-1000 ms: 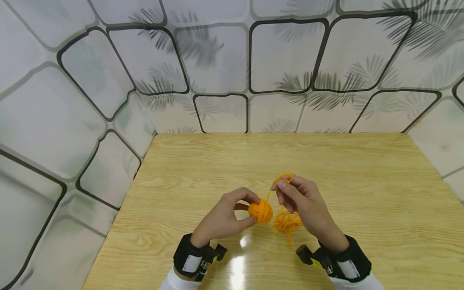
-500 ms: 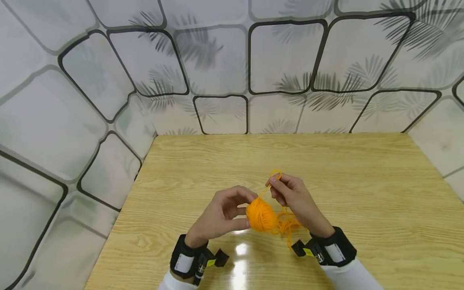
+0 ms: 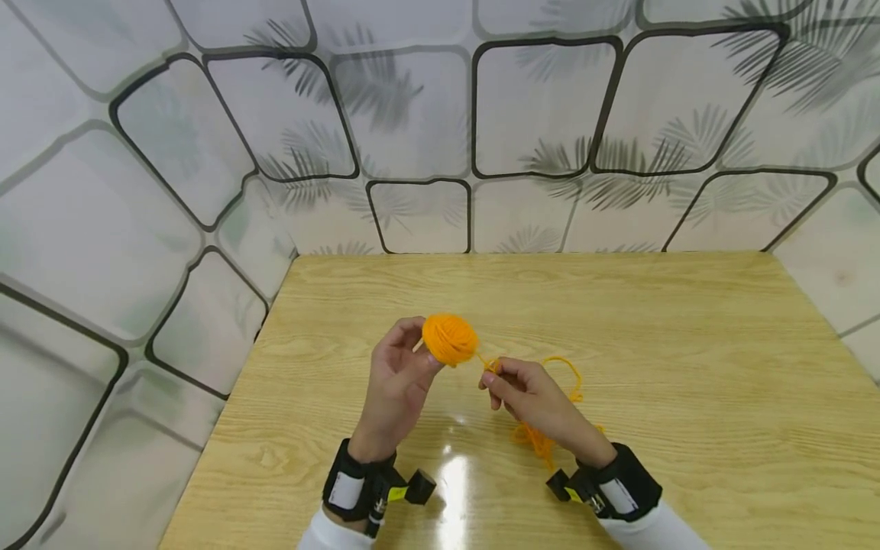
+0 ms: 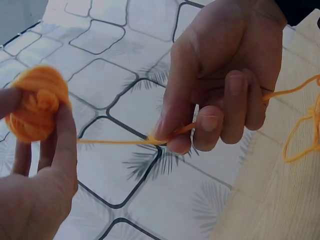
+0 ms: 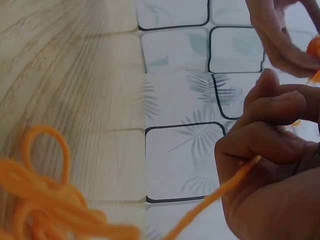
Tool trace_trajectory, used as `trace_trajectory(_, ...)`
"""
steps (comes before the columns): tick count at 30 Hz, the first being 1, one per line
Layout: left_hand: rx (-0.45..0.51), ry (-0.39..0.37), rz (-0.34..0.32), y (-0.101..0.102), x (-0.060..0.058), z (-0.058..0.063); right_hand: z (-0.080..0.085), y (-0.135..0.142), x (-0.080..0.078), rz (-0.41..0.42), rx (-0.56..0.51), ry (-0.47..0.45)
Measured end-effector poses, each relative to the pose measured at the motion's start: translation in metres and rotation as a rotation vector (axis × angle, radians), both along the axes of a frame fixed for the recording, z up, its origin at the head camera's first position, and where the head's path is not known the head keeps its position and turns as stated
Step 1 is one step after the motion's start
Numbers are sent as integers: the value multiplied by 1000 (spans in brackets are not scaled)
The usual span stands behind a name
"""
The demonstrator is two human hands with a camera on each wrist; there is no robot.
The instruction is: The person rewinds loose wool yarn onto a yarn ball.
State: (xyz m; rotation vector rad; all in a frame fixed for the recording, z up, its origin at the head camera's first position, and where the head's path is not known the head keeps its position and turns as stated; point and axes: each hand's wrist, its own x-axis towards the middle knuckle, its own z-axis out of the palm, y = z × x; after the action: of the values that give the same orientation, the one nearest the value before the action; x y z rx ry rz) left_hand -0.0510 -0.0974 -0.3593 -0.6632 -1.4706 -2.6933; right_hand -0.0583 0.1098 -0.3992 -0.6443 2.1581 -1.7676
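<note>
An orange ball of yarn (image 3: 450, 339) is held up over the table by my left hand (image 3: 396, 386), thumb and fingers gripping its side. In the left wrist view the ball (image 4: 39, 107) shows its wound strands and a small knob at the end. To its right, my right hand (image 3: 532, 397) pinches the yarn strand (image 4: 115, 142) between thumb and forefinger, and a short taut length spans the two hands. The strand (image 5: 210, 202) passes through the curled fingers of my right hand (image 5: 270, 135) and trails down to the loose yarn.
A loose tangle of orange yarn (image 3: 536, 441) lies on the wooden table (image 3: 344, 305), partly hidden under my right forearm. A patterned wall covering (image 3: 419, 114) rises at the table's back and left. Black wrist straps with small cameras (image 3: 421, 486) sit on both wrists.
My left hand has lifted and turned the ball up and to the left. My right hand has come lower and left, still pinching the strand; a loop now arches behind it.
</note>
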Motion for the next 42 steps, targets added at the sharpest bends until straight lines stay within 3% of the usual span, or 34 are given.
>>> trace_trajectory(3, -43, -22, 143, 2, -4, -1, 4, -3, 7, 41, 59, 43)
trace_trajectory(8, -162, 7, 358, 6, -9, -10, 16, -7, 23, 107, 163, 123)
trace_trajectory(14, -325, 69, 439, 8, -13, -20, 34, -5, 38, 138, 178, 169)
trace_trajectory(18, -414, 56, 426, 8, -12, -20, 46, -2, 44, 137, 140, 165)
trace_trajectory(28, -556, 2, 360, 9, -4, -6, 66, 8, 48, 185, -55, 269)
trace_trajectory(36, -699, 32, 185, 9, 2, -6, 92, 18, 37, 92, -98, 230)
trace_trajectory(42, -770, 68, 1, 9, 4, -11, 103, 22, 18, -14, -107, 260)
